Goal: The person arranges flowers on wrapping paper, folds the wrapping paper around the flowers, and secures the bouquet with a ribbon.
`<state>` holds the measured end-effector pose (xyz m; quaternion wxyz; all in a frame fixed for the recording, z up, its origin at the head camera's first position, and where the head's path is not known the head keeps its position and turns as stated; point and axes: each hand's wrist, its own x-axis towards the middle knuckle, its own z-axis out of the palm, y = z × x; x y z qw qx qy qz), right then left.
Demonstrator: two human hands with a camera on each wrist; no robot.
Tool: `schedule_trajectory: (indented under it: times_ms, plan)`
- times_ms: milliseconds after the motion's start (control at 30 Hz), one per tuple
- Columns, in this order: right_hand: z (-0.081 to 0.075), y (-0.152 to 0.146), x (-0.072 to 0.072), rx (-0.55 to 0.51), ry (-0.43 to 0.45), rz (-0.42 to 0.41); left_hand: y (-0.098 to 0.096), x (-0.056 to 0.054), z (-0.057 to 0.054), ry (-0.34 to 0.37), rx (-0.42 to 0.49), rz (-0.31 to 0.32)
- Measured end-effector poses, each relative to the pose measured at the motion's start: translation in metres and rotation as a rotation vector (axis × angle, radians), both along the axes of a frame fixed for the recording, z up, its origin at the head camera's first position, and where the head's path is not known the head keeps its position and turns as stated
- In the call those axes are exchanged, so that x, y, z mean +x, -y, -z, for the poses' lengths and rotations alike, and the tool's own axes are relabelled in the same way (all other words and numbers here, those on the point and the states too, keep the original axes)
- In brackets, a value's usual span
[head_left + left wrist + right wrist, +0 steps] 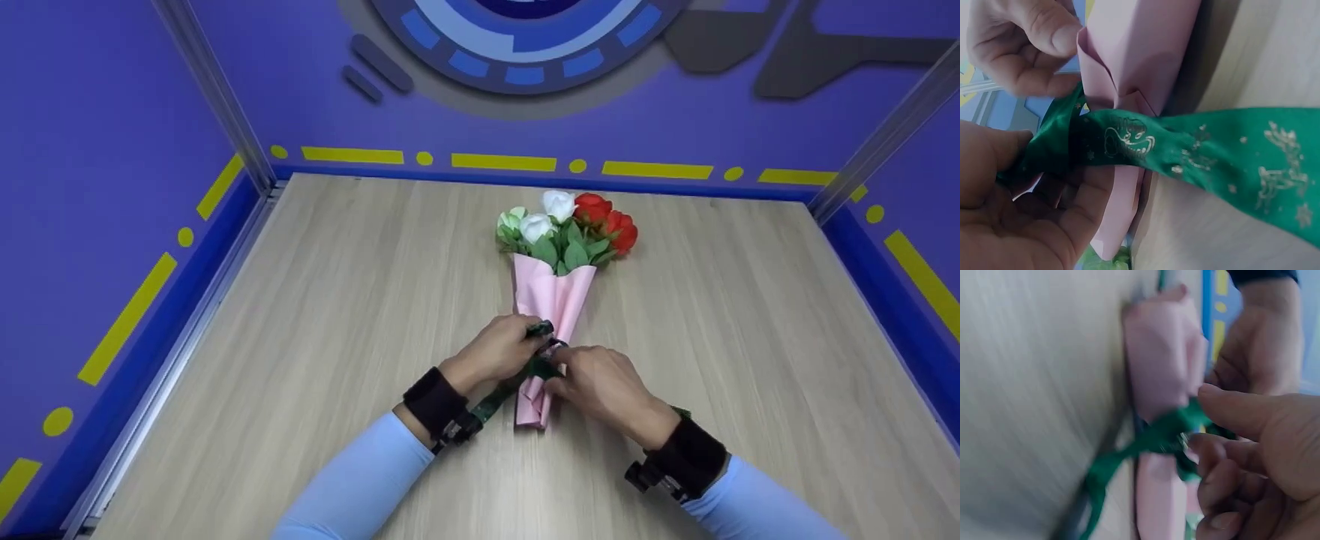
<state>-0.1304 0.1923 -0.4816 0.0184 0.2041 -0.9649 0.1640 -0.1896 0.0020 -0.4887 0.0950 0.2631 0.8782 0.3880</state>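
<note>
A bouquet wrapped in pink paper (555, 289) lies on the table, its red roses (621, 231) and white roses (559, 204) pointing away from me. Around the lower part of the wrap runs a green ribbon (1129, 138) with gold and silver prints. My left hand (501, 349) pinches a folded length of the ribbon between thumb and fingers, left of the wrap. From the right, my right hand (1258, 455) curls its thumb and forefinger on the ribbon (1176, 427) where it crosses the paper. The crossing itself is partly hidden by the fingers, and the right wrist view is blurred.
The wood-grain table (337, 300) is bounded by blue panels (315, 112) with yellow marks at the back and sides. A loose stretch of ribbon trails beside the left wrist. Both wrists wear black bands (435, 405) with small cameras.
</note>
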Motion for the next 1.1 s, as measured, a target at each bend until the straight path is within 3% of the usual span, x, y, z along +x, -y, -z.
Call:
schedule_trajectory:
  times_ms: [133, 400, 567, 733, 967, 1100]
  plan:
    - [0.003, 0.004, -0.003, -0.041, -0.033, 0.035, -0.001, 0.001, -0.001, 0.011, 0.003, -0.006]
    - [-0.002, -0.002, -0.013, -0.127, -0.017, 0.246, 0.002, 0.002, -0.003, 0.021, 0.064, 0.058]
    - [-0.001, -0.004, -0.019, -0.188, 0.084, 0.244, -0.001, 0.003, -0.005, 0.022, 0.104, 0.101]
    - [-0.002, -0.009, -0.023, -0.327, 0.171, 0.192, -0.002, 0.002, -0.005, -0.072, 0.039, 0.095]
    - [0.000, -0.014, -0.028, -0.510, 0.324, 0.146, -0.003, 0.001, 0.000, -0.183, -0.055, 0.140]
    - [0.002, -0.015, -0.030, -0.650, 0.422, 0.118, -0.004, 0.000, 0.003, -0.315, -0.107, 0.140]
